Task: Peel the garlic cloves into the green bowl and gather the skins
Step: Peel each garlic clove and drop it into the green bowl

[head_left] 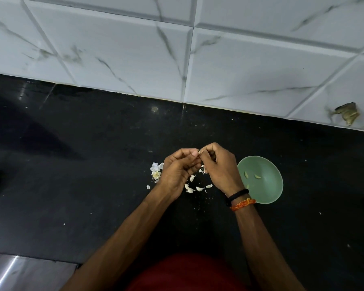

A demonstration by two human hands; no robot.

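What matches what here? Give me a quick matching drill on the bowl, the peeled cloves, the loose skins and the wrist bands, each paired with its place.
Things:
1. green bowl
2. peeled cloves
3. loose skins
4. black and orange bands

Places:
A. on the counter, left of the left hand
B. around the right wrist
C. inside the bowl
D. on the counter, right of the right hand

Pairs: 1-D, 2-C, 3-A, 4-B
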